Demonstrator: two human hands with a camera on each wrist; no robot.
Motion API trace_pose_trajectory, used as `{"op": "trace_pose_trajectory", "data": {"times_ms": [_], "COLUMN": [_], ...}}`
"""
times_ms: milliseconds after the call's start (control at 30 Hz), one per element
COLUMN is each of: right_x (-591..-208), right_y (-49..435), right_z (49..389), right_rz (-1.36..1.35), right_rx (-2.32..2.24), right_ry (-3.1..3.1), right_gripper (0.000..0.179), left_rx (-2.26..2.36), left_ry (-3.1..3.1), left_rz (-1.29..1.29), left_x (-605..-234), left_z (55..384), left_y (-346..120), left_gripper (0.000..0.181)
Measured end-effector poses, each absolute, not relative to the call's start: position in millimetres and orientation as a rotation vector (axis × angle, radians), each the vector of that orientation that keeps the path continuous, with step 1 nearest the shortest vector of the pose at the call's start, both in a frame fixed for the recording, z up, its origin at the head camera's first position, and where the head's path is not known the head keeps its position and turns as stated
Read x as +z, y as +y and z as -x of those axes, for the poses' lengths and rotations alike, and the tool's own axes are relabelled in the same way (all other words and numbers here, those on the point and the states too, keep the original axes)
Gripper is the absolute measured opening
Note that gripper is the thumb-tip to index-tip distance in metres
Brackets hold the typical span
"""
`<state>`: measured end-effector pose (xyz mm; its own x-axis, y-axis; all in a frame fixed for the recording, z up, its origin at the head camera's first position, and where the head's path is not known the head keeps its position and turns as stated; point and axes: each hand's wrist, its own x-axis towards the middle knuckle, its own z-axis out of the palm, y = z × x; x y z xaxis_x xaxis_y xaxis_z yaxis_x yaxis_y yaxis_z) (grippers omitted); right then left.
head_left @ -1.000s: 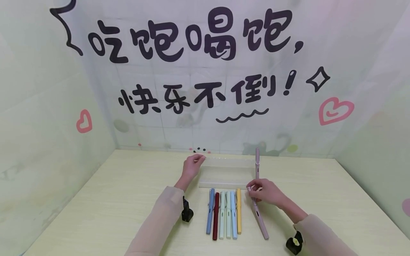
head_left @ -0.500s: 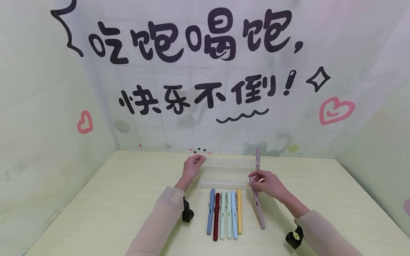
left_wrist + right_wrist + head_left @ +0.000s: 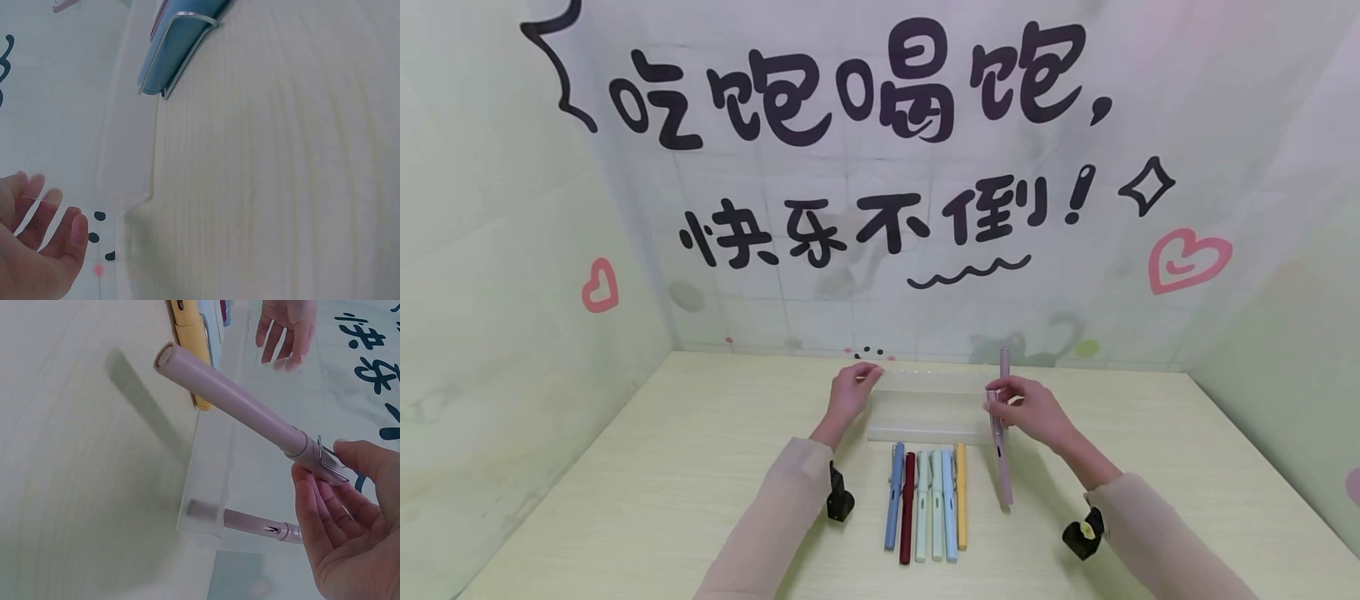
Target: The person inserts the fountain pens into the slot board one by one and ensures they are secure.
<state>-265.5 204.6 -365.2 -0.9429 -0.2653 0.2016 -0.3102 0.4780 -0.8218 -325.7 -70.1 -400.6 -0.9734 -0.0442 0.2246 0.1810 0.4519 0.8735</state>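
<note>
With thumb and fingertips my right hand (image 3: pixel 1032 411) pinches a mauve pen (image 3: pixel 231 403) near its metal clip; the pen's other end points down toward me, raised off the table. A clear plastic holder (image 3: pixel 925 434) with a tall back panel and a low front trough stands at the back of the table. Its upper left edge is between the thumb and fingers of my left hand (image 3: pixel 850 390). A second mauve pen (image 3: pixel 256 524) leans upright in the right end of the holder, just behind my right hand.
In front of the holder lies a row of capped pens: a blue one (image 3: pixel 892 500), a dark red one (image 3: pixel 907 512), pale green and light blue ones, and a yellow one (image 3: pixel 962 500). A printed cloth backdrop (image 3: pixel 850 317) rises behind the table.
My right hand has moved away from me with the mauve pen, from the table in front up to the holder's right end. The left hand has stayed at the holder's edge.
</note>
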Motion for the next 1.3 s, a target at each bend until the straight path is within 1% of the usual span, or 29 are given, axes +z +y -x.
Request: {"op": "trace_pose_trajectory", "data": {"times_ms": [533, 733, 800, 967, 1300], "right_x": [-344.5, -319.3, -318.6, -332.2, -329.4], "right_y": [206.0, 194.2, 195.1, 205.1, 205.9], "right_z": [282.4, 268.4, 271.0, 292.3, 300.6], "right_rz": [-0.471, -0.465, -0.452, -0.416, -0.341], "right_rx": [1.433, 1.412, 1.392, 1.356, 1.298], "right_ry": [-2.617, -2.582, -2.581, -2.578, -2.537], "right_gripper": [0.035, 0.029, 0.03, 0.034, 0.034], "left_rx": [-1.535, -1.526, -1.522, -1.506, -1.507], "left_ry": [-2.473, -2.482, -2.483, -2.483, -2.481], "left_rz": [0.131, 0.12, 0.118, 0.129, 0.134], "left_x": [-398.3, -398.2, -398.1, -398.0, -398.6], "left_z": [325.8, 326.4, 326.8, 326.9, 324.9], "left_y": [-70.8, -70.7, -70.4, -70.5, -70.4], "left_gripper": [0.024, 0.024, 0.024, 0.024, 0.024]}}
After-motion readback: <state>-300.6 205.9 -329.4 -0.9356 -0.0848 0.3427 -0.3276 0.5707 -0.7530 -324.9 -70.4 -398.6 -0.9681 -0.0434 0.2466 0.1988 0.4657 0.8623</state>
